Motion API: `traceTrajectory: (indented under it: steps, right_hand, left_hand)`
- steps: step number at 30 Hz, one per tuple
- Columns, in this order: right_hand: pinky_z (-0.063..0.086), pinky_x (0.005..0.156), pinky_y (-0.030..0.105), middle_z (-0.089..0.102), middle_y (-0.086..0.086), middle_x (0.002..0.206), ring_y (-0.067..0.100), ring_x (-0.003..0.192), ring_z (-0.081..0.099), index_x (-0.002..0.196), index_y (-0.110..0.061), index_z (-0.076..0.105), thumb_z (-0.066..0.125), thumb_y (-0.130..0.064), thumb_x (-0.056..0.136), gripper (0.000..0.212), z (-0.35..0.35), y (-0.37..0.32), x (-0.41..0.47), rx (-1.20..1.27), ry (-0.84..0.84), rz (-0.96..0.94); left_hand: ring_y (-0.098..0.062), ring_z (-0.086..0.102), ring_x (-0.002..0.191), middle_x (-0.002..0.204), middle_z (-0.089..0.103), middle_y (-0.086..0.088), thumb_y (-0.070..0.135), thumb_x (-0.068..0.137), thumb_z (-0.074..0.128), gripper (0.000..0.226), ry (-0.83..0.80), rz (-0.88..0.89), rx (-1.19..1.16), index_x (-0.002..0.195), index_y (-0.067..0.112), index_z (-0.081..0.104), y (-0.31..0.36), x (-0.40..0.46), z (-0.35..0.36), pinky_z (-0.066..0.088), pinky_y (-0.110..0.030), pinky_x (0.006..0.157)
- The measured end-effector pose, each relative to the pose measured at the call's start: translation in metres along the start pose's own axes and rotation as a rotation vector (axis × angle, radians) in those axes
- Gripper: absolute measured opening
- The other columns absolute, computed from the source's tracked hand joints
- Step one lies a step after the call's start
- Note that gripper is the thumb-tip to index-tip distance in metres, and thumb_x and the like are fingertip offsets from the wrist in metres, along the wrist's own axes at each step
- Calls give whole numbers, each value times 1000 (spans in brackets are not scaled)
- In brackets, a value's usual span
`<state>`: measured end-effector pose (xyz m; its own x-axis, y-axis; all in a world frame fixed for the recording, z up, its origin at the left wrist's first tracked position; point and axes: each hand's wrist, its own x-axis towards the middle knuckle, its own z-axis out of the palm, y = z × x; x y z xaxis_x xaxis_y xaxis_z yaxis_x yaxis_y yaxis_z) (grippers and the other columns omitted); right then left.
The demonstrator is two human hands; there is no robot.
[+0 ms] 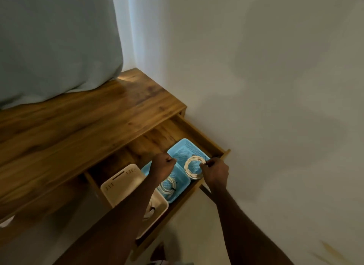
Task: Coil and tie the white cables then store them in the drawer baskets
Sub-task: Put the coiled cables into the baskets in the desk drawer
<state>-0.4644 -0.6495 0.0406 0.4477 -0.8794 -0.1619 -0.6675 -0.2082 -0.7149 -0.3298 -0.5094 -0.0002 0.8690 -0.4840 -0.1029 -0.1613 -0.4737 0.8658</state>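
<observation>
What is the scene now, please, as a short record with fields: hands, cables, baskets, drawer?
right hand: pinches a coiled white cable over the far blue basket
left hand: fist closed, nothing visible in it
near blue basket: holds one tied coil
white basket: contents mostly hidden by the left arm
drawer: open, holds all three baskets

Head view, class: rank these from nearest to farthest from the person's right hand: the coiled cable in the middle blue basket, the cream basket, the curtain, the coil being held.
1. Held white coil, pinched in the right hand, over the right blue basket.
2. Coiled cable in the middle blue basket, to its left.
3. Cream basket, further left.
4. Curtain, far back left.
</observation>
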Motion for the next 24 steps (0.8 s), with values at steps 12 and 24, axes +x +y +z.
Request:
traceTrajectory:
  steps: [12, 24]
  right_hand:
    - [59, 72, 31, 73, 3, 100, 23, 95, 72, 100, -15, 71, 81, -23, 79, 25, 50, 21, 120, -149, -227, -30]
    - [62, 75, 41, 69, 6, 99, 24, 92, 69, 95, -13, 65, 78, -17, 81, 19, 109, 46, 207, -371, -571, -307]
  left_hand:
    - [-17, 46, 51, 51, 46, -7, 24, 86, 68, 45, 106, -202, 185, 50, 11, 44, -21, 38, 47, 46, -40, 61]
    - [-3, 55, 59, 62, 58, 9, 28, 91, 64, 31, 237, -525, 201, 62, 24, 54, -13, 36, 95, 38, -21, 59]
